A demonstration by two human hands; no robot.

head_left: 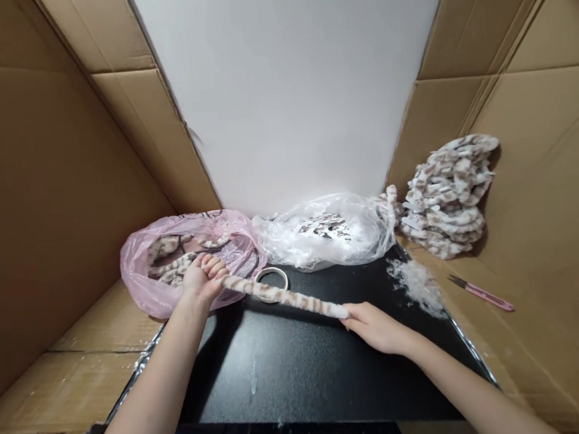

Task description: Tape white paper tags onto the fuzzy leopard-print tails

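A long, narrow fuzzy strip [288,298], white with brown bands, stretches between my two hands above the black tabletop. Its left end is wrapped in the fist of my left hand [205,277], in front of a pink plastic bag. My right hand [373,324] pinches the white right end between thumb and fingers, lower and nearer to me. The strip slopes down from left to right and looks taut. Behind it, partly covered by it, a white roll of tape [274,272] lies on the table.
The pink bag [136,276] holds similar fuzzy pieces. A clear plastic bag [371,237] contains small patterned bits. At right are a pile of fuzzy pieces [451,197], white fluff [418,287] and pink-handled snips [483,293]. Cardboard walls [542,177] flank the black table [301,370].
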